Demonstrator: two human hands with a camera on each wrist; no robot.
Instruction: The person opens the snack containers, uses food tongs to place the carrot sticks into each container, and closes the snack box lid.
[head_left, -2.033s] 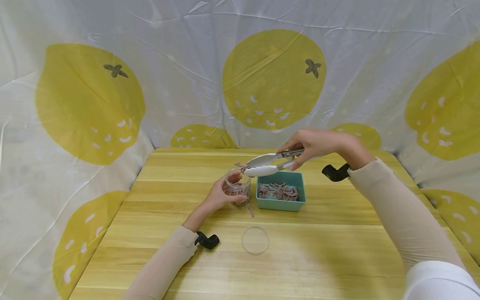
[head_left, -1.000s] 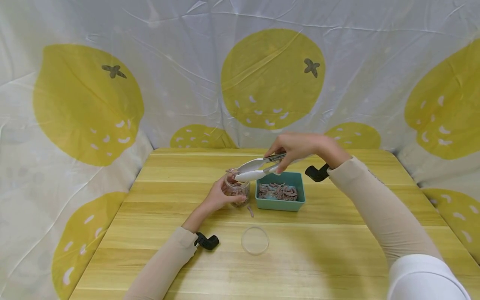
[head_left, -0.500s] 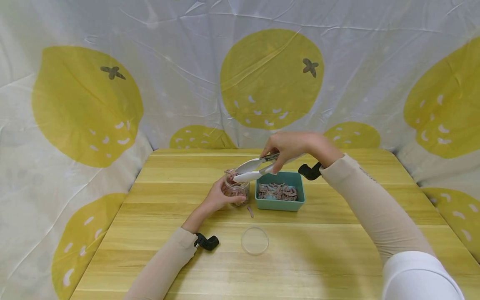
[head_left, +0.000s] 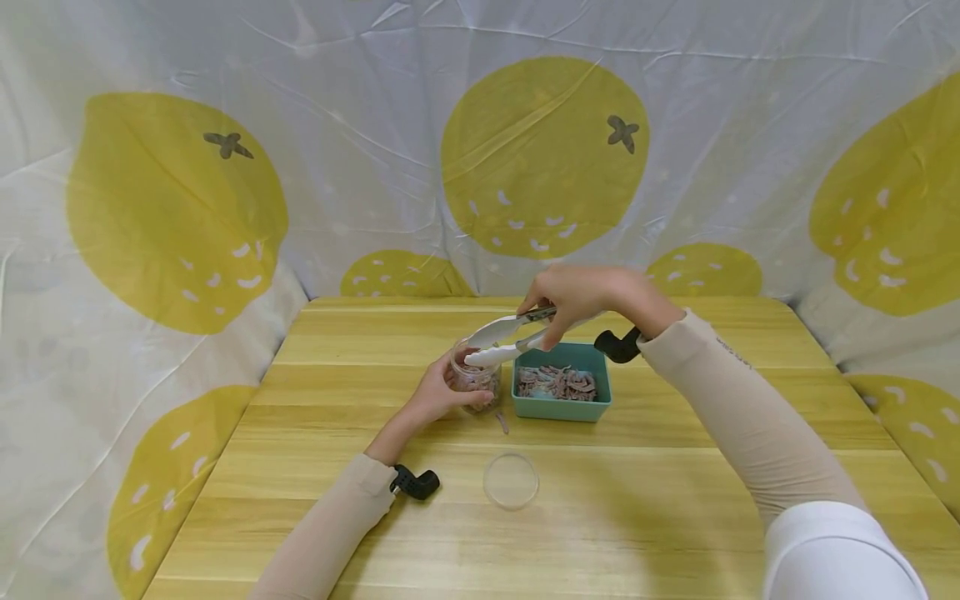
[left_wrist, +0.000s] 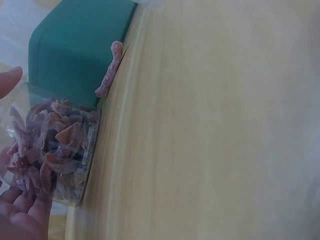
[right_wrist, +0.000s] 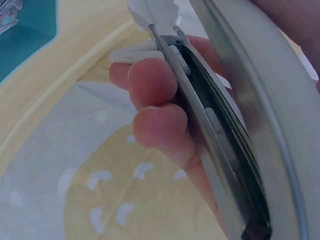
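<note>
My left hand [head_left: 433, 393] grips a clear jar [head_left: 487, 382], thumb on the near side and fingers around the back. In the left wrist view brownish-pink dried strips [left_wrist: 55, 135] fill much of the jar. With bent fingers my right hand [head_left: 581, 293] holds metal tongs [head_left: 491, 354] with white tips, angled down to the left. Those tips stand apart at the jar's mouth, and no strip shows between them. Up close, the right wrist view has the tongs' handle [right_wrist: 200, 120] against my fingers. A teal box [head_left: 562, 410] with more strips stands right of the jar.
One loose strip [head_left: 502, 422] lies on the wooden table [head_left: 660, 500] between jar and box. Nearer to me is a clear round lid [head_left: 511, 481]. A lemon-patterned curtain [head_left: 375, 167] rises behind the table and at both sides.
My right hand has brought the tongs left and down to the jar's mouth. Strips that stuck out of the tips no longer show there. The left hand and jar have stayed put.
</note>
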